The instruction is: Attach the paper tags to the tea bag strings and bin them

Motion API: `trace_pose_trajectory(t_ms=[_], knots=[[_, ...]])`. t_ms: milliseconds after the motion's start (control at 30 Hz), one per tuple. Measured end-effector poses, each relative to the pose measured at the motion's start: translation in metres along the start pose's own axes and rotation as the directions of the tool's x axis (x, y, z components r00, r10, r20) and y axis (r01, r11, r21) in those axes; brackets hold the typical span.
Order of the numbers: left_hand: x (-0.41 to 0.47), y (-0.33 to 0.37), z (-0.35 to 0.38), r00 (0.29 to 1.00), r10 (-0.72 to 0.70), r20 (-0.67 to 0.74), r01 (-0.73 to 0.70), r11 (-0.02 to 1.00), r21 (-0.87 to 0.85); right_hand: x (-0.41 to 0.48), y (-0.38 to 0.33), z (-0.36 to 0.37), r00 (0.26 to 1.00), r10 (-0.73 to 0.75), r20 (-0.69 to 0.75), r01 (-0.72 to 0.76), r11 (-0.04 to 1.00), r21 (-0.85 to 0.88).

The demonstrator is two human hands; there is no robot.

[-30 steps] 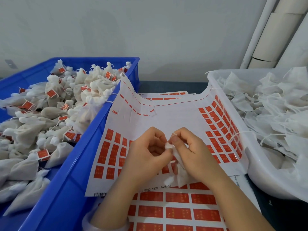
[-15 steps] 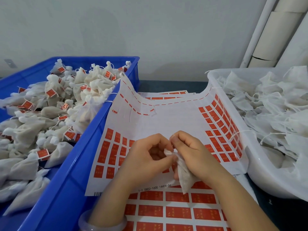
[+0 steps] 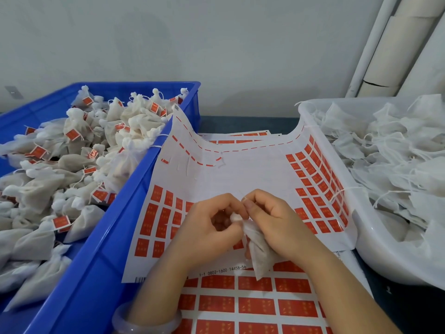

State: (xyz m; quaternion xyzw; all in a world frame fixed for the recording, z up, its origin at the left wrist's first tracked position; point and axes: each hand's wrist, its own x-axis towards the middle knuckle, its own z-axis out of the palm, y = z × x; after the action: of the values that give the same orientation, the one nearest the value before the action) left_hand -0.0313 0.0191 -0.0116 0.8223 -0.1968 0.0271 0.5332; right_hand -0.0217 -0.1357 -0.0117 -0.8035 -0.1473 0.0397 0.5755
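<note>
Pinching one tea bag (image 3: 261, 256), left hand (image 3: 207, 233) and right hand (image 3: 279, 222) curl fingers (image 3: 224, 201); blue bin (image 3: 101, 249) holds tagged bags (image 3: 72, 165); white tub (image 3: 375, 249), untagged.

Hidden by the hands, cut off at the edges

The top of the tea bag (image 3: 258, 254) is tucked between the left hand (image 3: 212, 227) and the right hand (image 3: 272, 220), and its string (image 3: 244, 198) shows only as a tiny bit. The blue bin (image 3: 96, 249) runs off the left and bottom edges, the white tub (image 3: 385, 259) off the right. The tag sheet (image 3: 252, 304) at the bench's front edge and a bracelet (image 3: 144, 326) are cut off below. The marks on the red tags (image 3: 218, 282) are too small to read
</note>
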Motion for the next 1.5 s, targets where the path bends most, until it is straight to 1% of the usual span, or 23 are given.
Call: trace_pose_trajectory(t_ms=[67, 167, 233, 333, 467, 667, 833, 1000, 1167, 1300, 1367, 1500], knots=[[-0.001, -0.001, -0.001, 1.000, -0.016, 0.017, 0.016, 1.000, -0.021, 0.000, 0.001, 0.001, 1.000, -0.006, -0.004, 0.006, 1.000, -0.014], [-0.001, -0.002, -0.002, 0.996, -0.029, 0.080, 0.035, 0.997, -0.071, 0.001, 0.002, -0.001, 1.000, 0.002, -0.007, -0.002, 1.000, -0.006], [-0.001, -0.002, -0.002, 0.996, -0.029, 0.088, 0.035, 0.998, -0.059, 0.001, 0.003, -0.001, 1.000, 0.007, -0.001, -0.007, 1.000, -0.010], [-0.001, -0.004, -0.001, 0.999, -0.032, 0.042, 0.031, 1.000, 0.002, 0.000, 0.003, 0.000, 1.000, 0.015, 0.004, -0.014, 1.000, -0.028], [0.000, -0.003, -0.002, 1.000, -0.018, -0.023, 0.018, 1.000, 0.005, 0.000, 0.000, 0.000, 1.000, -0.005, -0.015, 0.005, 1.000, -0.028], [0.000, 0.004, 0.000, 0.997, 0.009, -0.071, -0.013, 0.999, -0.048, -0.001, -0.002, 0.003, 0.998, -0.024, -0.053, 0.023, 1.000, -0.012], [0.000, 0.004, 0.000, 0.996, 0.003, -0.094, -0.009, 0.998, -0.059, -0.001, -0.003, 0.003, 0.991, -0.057, -0.119, 0.054, 0.998, -0.028], [-0.001, 0.005, 0.001, 0.994, -0.022, -0.109, 0.014, 0.997, -0.077, -0.003, -0.005, 0.008, 0.977, -0.103, -0.188, 0.095, 0.994, -0.049], [0.000, 0.003, 0.001, 0.997, -0.056, -0.049, 0.049, 0.991, -0.124, -0.004, -0.006, 0.013, 0.957, -0.124, -0.263, 0.108, 0.991, -0.077], [0.000, 0.003, 0.002, 0.998, -0.061, -0.028, 0.057, 0.992, -0.116, -0.003, -0.004, 0.018, 0.945, -0.122, -0.305, 0.096, 0.990, -0.101], [0.001, 0.004, 0.003, 0.996, -0.087, -0.030, 0.082, 0.989, -0.124, -0.002, -0.004, 0.017, 0.943, -0.121, -0.309, 0.098, 0.991, -0.091], [0.003, 0.005, 0.007, 0.984, -0.173, -0.033, 0.163, 0.967, -0.197, -0.003, -0.005, 0.009, 0.936, -0.178, -0.304, 0.160, 0.984, -0.082]])
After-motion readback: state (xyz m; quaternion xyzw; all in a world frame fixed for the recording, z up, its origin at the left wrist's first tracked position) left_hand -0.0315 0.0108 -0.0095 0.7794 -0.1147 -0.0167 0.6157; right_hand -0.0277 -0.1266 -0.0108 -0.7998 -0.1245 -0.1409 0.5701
